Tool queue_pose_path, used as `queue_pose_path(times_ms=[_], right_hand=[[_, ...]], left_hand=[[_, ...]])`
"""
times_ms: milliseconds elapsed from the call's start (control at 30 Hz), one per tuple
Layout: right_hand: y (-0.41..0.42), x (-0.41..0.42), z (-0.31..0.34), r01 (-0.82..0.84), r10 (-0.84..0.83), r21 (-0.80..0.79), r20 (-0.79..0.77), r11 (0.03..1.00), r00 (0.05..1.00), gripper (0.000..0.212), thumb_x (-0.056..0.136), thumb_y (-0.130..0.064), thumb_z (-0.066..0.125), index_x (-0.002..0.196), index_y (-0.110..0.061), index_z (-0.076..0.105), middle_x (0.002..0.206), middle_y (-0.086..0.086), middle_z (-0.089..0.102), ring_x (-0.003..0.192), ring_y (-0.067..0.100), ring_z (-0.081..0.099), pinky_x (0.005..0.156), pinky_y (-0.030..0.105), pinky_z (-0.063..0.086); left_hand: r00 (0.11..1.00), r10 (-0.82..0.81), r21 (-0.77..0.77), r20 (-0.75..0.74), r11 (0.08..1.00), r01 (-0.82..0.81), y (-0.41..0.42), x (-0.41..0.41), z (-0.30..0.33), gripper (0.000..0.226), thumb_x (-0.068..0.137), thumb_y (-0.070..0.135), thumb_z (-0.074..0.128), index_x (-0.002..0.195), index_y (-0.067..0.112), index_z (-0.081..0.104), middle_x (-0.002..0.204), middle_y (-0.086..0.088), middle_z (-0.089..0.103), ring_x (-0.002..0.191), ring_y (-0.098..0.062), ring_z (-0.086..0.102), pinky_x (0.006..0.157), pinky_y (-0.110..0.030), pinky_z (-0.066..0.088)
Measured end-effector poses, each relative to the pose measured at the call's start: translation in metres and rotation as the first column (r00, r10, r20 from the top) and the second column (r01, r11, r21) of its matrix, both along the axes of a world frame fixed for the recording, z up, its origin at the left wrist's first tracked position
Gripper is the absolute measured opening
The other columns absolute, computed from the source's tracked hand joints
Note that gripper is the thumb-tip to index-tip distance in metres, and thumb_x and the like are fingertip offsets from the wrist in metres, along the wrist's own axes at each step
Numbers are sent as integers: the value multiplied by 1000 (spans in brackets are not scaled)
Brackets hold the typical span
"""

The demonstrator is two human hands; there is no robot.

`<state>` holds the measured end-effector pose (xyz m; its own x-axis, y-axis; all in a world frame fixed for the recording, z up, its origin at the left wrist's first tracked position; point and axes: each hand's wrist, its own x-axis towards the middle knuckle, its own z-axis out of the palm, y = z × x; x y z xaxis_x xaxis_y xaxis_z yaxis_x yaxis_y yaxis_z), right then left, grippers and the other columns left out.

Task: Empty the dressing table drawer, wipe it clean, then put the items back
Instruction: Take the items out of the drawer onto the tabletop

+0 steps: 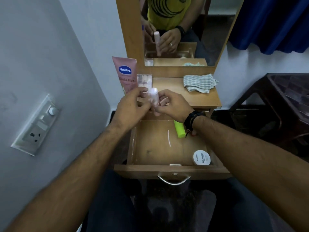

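The wooden drawer (pixel 172 169) of the dressing table is pulled open below me. Inside lie a lime-green tube (pixel 179 130) at the back right and a round white nail-polish jar (pixel 201 157) at the front right. Above the drawer's back edge both hands hold a small pale pink bottle (pixel 154 97) upright. My left hand (pixel 132 104) grips it from the left, and my right hand (pixel 172 104) curls round it from the right. A pink Vaseline tube (pixel 125 73) and a clear box of cotton pads (pixel 144 80) stand on the tabletop's left. A striped cloth (pixel 199 82) lies on the tabletop.
The mirror (pixel 184 30) reflects my hands and the bottle. A wall with a switch and socket panel (pixel 37 126) is on the left. A dark plastic chair (pixel 275 106) stands on the right under a blue curtain (pixel 270 24).
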<state>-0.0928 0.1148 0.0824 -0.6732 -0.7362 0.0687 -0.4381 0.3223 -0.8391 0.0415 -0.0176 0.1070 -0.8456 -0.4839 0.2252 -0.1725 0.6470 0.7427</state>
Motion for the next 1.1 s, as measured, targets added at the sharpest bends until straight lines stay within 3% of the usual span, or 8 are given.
queue_pose_path(times_ms=[167,333,500,700,867,1033,1100], right_hand=[[-33,-12,2,91,-83,-120,69,989,994,45,74,-31,83,113,-20,63,104,-7,68,84,13,70,78,30,58],[-57,-14,-2,100,-92,-107,71,989,993,47,77,-26,82,119,-17,62,106,-5,69,87,12,69,82,32,59],[-70,-16,-5,117,-108,-98,93,988,990,48,74,-26,82,117,-18,63,106,-4,70,87,13,70,81,35,60],[-75,-13,-1,90,-80,-98,107,991,991,46,80,-13,79,121,-12,59,109,0,67,76,7,67,58,11,50],[-74,-13,-5,83,-76,-90,79,992,994,47,79,-11,78,121,-13,58,110,3,66,84,15,70,71,26,60],[-72,-13,-4,77,-73,-61,58,995,996,52,79,-14,78,126,-14,56,108,-1,66,87,13,67,67,15,52],[-72,-13,-5,77,-74,-45,55,996,996,53,79,-15,79,126,-14,56,105,-1,67,88,14,67,72,20,56]], left_hand=[[995,78,1,67,997,-78,-11,2,-16,22,102,20,57,123,20,61,120,5,66,104,-16,65,87,-34,56],[992,64,5,106,998,-65,-12,-1,-29,32,101,14,57,132,20,58,123,5,65,110,-19,63,96,-43,54],[992,77,11,100,997,-78,-18,-4,-34,40,99,10,58,139,18,54,127,-1,66,109,-22,64,96,-42,54],[995,66,32,81,997,-69,-23,-5,-35,42,99,8,58,139,18,53,131,0,64,110,-18,63,96,-33,52],[995,54,34,89,998,-57,-23,-7,-35,40,99,7,58,137,19,54,128,4,63,109,-15,62,96,-33,52],[994,58,25,95,998,-61,-22,-8,-34,38,100,8,57,135,18,54,130,2,63,110,-14,61,95,-31,51],[994,55,22,96,998,-58,-22,-8,-34,37,100,8,58,135,18,54,130,2,63,109,-13,60,93,-29,50]])
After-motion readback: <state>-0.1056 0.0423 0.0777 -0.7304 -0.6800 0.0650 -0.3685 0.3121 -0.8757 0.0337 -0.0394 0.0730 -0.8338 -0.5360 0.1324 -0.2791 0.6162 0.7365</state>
